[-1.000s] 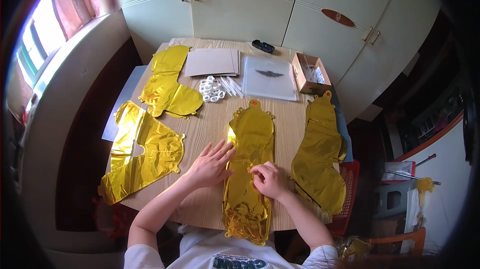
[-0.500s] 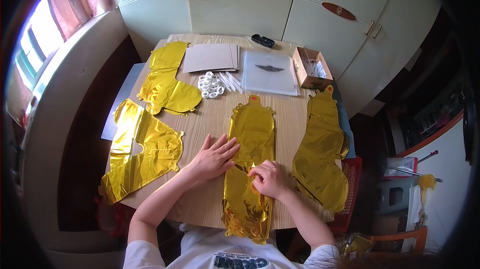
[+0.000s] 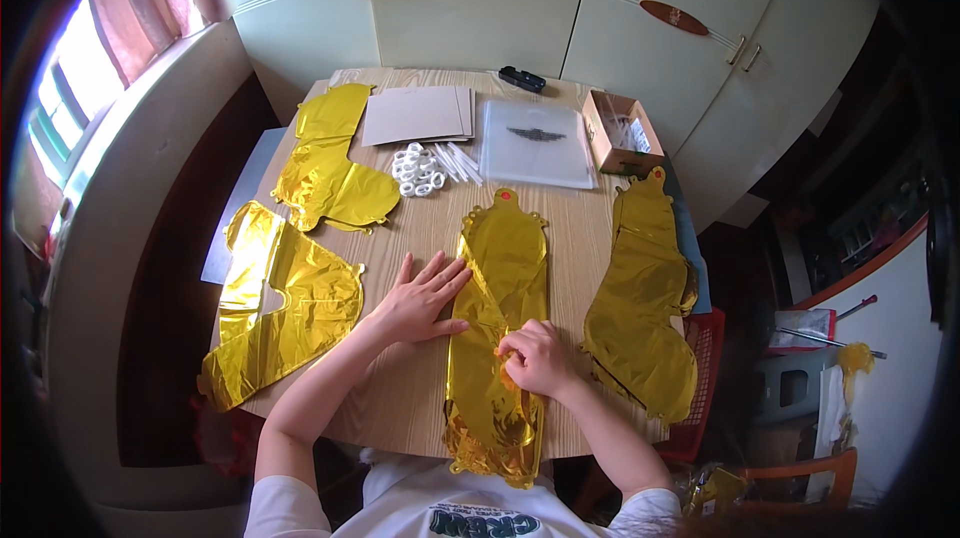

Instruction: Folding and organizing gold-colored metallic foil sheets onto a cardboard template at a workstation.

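Gold foil, crinkled and glossy, fills the middle of the wooden table (image 3: 420,408): I see a flat, uninflated foil balloon (image 3: 500,268) lying lengthwise away from the person, its scalloped top with a small red-tipped valve pointing toward the cupboards, its lower end hanging over the near table edge. The left hand (image 3: 418,300) lies flat with fingers spread, palm on the wood, fingertips touching the balloon's left edge. The right hand (image 3: 535,358) is curled on the balloon's middle, fingers pressed together and pinching the foil. Three more gold foil balloons lie around it: two to the left (image 3: 280,313) (image 3: 325,163), one to the right (image 3: 640,303). Beyond sit white plastic rings (image 3: 418,170), a clear packet (image 3: 538,143) and a small cardboard box (image 3: 615,133).
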Motion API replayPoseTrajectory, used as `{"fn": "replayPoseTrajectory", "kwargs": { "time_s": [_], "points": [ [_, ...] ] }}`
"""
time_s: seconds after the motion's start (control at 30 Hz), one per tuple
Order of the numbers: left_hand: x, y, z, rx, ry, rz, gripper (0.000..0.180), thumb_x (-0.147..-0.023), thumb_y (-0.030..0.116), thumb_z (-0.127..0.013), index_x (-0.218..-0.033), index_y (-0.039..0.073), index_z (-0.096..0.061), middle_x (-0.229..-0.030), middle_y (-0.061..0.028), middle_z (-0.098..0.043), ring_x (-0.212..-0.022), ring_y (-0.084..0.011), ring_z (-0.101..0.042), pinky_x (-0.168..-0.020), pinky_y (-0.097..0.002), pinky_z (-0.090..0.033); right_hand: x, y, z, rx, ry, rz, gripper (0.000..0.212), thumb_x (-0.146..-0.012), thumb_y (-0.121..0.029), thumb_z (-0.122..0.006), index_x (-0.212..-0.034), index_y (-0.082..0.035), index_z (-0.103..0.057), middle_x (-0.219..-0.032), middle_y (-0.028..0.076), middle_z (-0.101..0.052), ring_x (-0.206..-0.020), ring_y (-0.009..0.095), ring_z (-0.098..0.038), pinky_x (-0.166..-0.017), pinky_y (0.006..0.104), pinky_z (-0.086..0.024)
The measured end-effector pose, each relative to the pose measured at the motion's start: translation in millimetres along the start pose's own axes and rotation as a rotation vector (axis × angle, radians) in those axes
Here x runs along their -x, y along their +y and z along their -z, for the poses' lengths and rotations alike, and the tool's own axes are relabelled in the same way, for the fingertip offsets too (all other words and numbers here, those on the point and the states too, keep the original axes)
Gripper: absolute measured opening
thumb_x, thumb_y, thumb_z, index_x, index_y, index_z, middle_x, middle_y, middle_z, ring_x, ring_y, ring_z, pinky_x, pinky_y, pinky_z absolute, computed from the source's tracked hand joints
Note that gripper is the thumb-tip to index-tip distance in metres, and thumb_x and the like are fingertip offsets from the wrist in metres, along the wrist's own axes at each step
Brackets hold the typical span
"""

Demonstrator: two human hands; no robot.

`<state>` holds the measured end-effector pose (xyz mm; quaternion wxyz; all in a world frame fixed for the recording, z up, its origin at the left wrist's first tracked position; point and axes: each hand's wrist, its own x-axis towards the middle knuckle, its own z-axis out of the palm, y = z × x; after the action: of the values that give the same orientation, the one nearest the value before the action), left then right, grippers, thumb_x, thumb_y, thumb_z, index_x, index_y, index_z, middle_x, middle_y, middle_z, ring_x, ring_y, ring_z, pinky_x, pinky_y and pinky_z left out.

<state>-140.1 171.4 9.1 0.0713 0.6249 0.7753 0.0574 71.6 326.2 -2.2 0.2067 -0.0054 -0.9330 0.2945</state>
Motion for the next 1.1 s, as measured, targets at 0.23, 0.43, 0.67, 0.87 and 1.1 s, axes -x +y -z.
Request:
{"fn": "replayPoseTrajectory", "kwargs": {
  "time_s": [0.23,0.43,0.67,0.87,1.1],
  "points": [
    [-5,-4,2,-0.036,-0.036,0.003,0.091,-0.086,0.073,-0.043,-0.153,0.016,-0.021,-0.158,-0.0076,-0.024,-0.147,-0.0342,-0.014,-0.113,-0.0652,-0.007,2,4,-3,0.017,0.004,0.01,0.011,-0.068,-0.005,-0.056,-0.075,-0.011,-0.063,-0.069,0.002,-0.064,-0.073,0.022,-0.059,-0.075,0.0352,-0.043],
    [-10,-6,7,-0.034,-0.043,0.003,0.095,-0.083,0.076,-0.044,-0.154,0.017,-0.021,-0.158,-0.0054,-0.024,-0.147,-0.0348,-0.013,-0.114,-0.0648,-0.006,1,2,-2,0.012,-0.002,0.008,0.01,-0.068,-0.005,-0.056,-0.075,-0.01,-0.062,-0.068,0.003,-0.064,-0.073,0.022,-0.058,-0.075,0.0358,-0.043],
    [-27,-23,7,0.011,-0.022,0.04,0.099,-0.079,0.075,-0.051,-0.152,0.013,-0.025,-0.157,-0.006,-0.027,-0.147,-0.034,-0.015,-0.114,-0.0635,-0.005,1,0,-1,0.025,-0.008,0.001,0.01,-0.068,-0.005,-0.056,-0.074,-0.01,-0.062,-0.068,0.003,-0.064,-0.072,0.022,-0.058,-0.074,0.0358,-0.043],
    [-35,-28,13,-0.024,-0.016,0.036,0.114,-0.065,0.076,-0.064,-0.151,0.011,-0.027,-0.157,-0.0053,-0.027,-0.146,-0.0329,-0.018,-0.114,-0.0638,-0.006,0,0,-2,0.035,-0.005,0.015,0.014,-0.068,-0.004,-0.055,-0.076,-0.011,-0.064,-0.067,0.001,-0.062,-0.072,0.021,-0.058,-0.075,0.035,-0.043],
    [-35,-25,18,-0.11,-0.082,0.008,0.131,-0.053,0.082,-0.067,-0.152,0.007,-0.023,-0.159,-0.0069,-0.02,-0.146,-0.035,-0.016,-0.113,-0.0665,-0.007,1,-1,0,0.107,-0.056,0.006,0.013,-0.069,-0.007,-0.058,-0.08,-0.011,-0.063,-0.074,0.005,-0.063,-0.078,0.023,-0.057,-0.078,0.037,-0.043]
  ]
}}
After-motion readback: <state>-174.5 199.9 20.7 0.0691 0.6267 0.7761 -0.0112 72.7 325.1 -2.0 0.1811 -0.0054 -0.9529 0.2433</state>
